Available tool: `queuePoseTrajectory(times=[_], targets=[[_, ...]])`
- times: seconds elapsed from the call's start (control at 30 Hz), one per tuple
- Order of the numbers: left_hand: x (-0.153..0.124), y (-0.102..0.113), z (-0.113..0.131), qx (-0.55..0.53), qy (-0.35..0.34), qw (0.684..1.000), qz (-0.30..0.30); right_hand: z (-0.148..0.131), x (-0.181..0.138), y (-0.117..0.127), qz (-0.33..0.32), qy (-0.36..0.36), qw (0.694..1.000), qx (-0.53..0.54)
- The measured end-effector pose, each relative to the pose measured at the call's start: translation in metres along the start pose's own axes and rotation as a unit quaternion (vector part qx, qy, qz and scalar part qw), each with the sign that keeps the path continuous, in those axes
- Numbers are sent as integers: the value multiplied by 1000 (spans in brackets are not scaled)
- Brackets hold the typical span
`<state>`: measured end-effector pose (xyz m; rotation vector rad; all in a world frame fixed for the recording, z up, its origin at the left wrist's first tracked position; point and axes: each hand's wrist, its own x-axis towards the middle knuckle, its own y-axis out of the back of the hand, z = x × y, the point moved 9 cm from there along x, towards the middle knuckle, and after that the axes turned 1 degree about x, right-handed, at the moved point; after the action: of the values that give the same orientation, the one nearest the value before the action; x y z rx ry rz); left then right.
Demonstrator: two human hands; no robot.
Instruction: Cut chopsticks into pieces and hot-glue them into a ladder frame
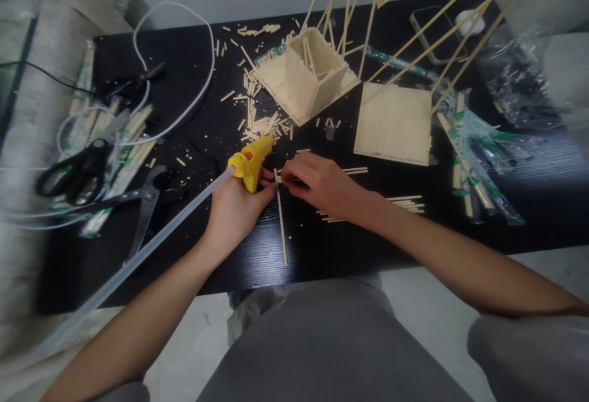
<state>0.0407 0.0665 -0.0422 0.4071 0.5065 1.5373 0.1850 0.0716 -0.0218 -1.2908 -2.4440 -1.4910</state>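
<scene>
I have a thin wooden stick (pixel 281 221) in front of me, lying nearly straight toward me near the middle of the table's front side. My left hand (pixel 237 202) is nearly closed, thumb and fingers pinching the stick by its far end. A yellow glue gun (pixel 257 151) lies over that hand, a long translucent glue stick (pixel 184 215) running from its back past my forearm. My right hand (pixel 319 181) is curled at the same end, fingertips drawn together; I cannot tell whether they grip anything.

The stick's near end stops just short of the front edge of the black table (pixel 350 255). Bare tabletop runs along that edge to my right, in front of the loose sticks (pixel 407 205) under my forearm. Short offcuts (pixel 262 124) crowd the space beyond the glue gun. On the left, pliers (pixel 148 194) and black-handled scissors (pixel 76 172) take up room.

Farther back, an open-topped stick-walled box (pixel 299 83) stands on a square base (pixel 276 80), with a few sticks inside. To its right is a square panel (pixel 393 119), long sticks rising by its corners. Clear plastic sleeves (pixel 469 159) at the right hold sticks; more filled sleeves (pixel 126 181) lie at the left.
</scene>
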Motion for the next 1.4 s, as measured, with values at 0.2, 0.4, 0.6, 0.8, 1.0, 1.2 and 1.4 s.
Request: queuePoseTrajectory(times=[0.2, 0.4, 0.6, 0.8, 1.0, 1.2, 1.4], targets=[[0, -1, -1, 1, 11, 1000, -7, -2, -1, 1, 3, 2, 1000, -2], [0, -1, 1, 3, 8, 1000, -7, -4, -1, 2, 8, 8, 1000, -19], [0, -1, 1, -1, 6, 1000, -8, -2, -3, -1, -1, -6, 1000, -14], [0, -1, 1, -6, 5, 1000, -6, -1, -3, -1, 1, -4, 1000, -11], [1, -1, 1, -6, -5, 1000, -2, 0, -3, -2, -5, -14, 1000, -10], [0, -1, -1, 7, -1, 1000, -1, -1, -3, -2, -1, -6, 1000, -20], [0, 0, -2, 10, 3, 1000, 5, -3, -3, 0, 1, -4, 1000, -26]])
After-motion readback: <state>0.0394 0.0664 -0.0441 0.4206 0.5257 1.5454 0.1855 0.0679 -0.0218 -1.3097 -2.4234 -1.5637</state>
